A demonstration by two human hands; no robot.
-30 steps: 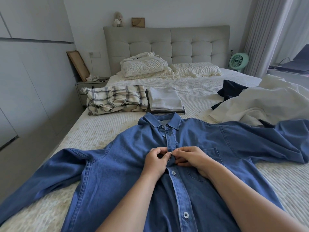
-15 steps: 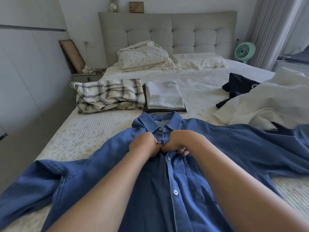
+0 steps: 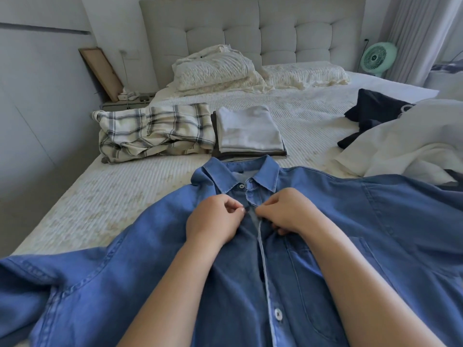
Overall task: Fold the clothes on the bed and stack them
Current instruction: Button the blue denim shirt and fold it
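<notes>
A blue denim shirt point(image 3: 350, 221) lies face up across the near part of the bed point(image 3: 125, 194), sleeves spread to both sides, collar pointing away. My left hand point(image 3: 214, 219) pinches the left edge of the button placket just below the collar. My right hand point(image 3: 285, 211) pinches the facing edge, a finger's width apart from the left. Beyond the collar sits a folded stack with a light grey garment point(image 3: 246, 128) on top of darker ones. A loosely folded plaid shirt point(image 3: 155, 132) lies to its left.
A rumpled white garment point(image 3: 406, 146) and a dark navy one point(image 3: 373, 111) lie at the right. Pillows point(image 3: 215, 68) rest against the tufted headboard. A green fan point(image 3: 378, 56) stands at the far right, a nightstand with a leaning frame point(image 3: 101, 72) at the left.
Both hands have moved up the placket from mid-chest to just under the collar. The view has tilted down and come closer to the shirt.
</notes>
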